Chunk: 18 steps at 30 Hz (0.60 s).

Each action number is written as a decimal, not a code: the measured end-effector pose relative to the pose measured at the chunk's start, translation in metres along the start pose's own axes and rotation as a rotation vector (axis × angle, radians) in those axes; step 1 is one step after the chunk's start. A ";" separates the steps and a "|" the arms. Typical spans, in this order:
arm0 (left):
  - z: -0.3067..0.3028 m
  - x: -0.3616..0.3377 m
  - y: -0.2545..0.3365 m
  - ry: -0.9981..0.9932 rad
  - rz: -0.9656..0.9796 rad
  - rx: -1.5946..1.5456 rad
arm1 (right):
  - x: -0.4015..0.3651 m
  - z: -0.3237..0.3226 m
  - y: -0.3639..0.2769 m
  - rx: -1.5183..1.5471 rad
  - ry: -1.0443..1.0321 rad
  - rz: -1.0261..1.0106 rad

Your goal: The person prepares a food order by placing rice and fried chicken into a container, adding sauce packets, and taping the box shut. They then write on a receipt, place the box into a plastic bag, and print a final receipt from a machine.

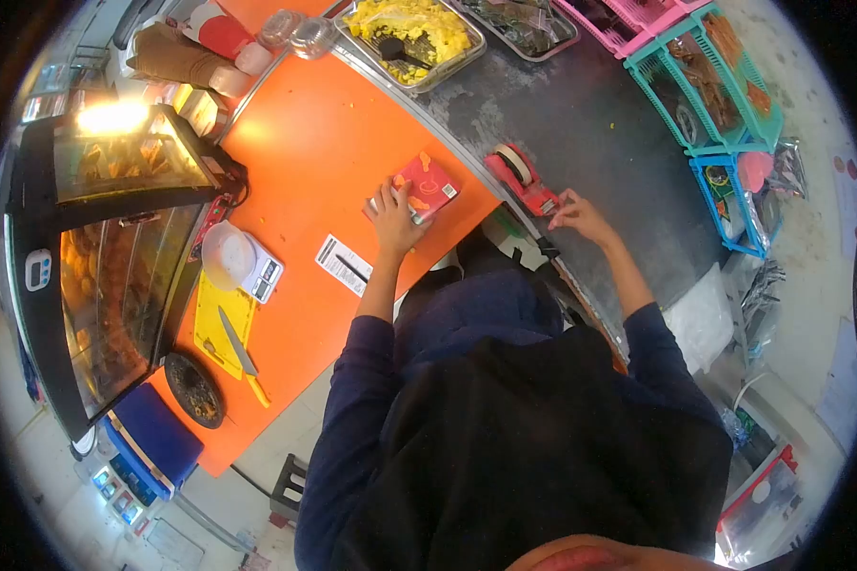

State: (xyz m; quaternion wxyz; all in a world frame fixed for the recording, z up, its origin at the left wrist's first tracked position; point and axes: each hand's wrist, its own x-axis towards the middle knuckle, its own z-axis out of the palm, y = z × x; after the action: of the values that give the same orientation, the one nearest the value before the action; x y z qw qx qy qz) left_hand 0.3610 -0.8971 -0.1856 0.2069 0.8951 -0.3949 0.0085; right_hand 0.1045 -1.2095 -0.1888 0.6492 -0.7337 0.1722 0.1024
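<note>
Far left of a red box (438,179), a glass display case (114,290) holds browned food; nearer, a whitish tub (227,257), contents unclear, overlaps a scale (265,276). The left hand (397,221), fingers spread, rests on the box's left part. Beyond the box, a clear tray (476,48) holds yellow pieces. The box lies on the orange counter (295,152): probably light, stiff, dentable card, best held by opposite edges. Just right of it, a red tape dispenser (535,193) meets the right hand (584,216), fingers partly curled; whether they grip anything cannot be told. Farthest right, a teal basket (652,67) holds brownish contents.
</note>
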 end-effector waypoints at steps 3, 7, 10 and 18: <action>0.006 -0.002 0.003 0.016 -0.030 0.022 | 0.010 0.006 0.047 0.206 0.189 0.006; -0.001 -0.003 0.008 0.025 -0.054 0.030 | -0.006 0.014 -0.016 -0.088 -0.015 0.513; -0.003 0.000 0.008 0.016 -0.063 0.032 | 0.007 0.064 -0.060 0.140 -0.192 0.462; 0.010 -0.005 -0.002 0.113 -0.029 0.058 | 0.147 0.201 -0.047 0.401 -0.005 0.257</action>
State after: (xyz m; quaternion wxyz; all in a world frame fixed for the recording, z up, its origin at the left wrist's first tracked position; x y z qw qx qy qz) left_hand 0.3568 -0.8962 -0.1965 0.2029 0.9045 -0.3690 0.0675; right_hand 0.2725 -1.0235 -0.2275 0.7640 -0.5620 0.2795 0.1496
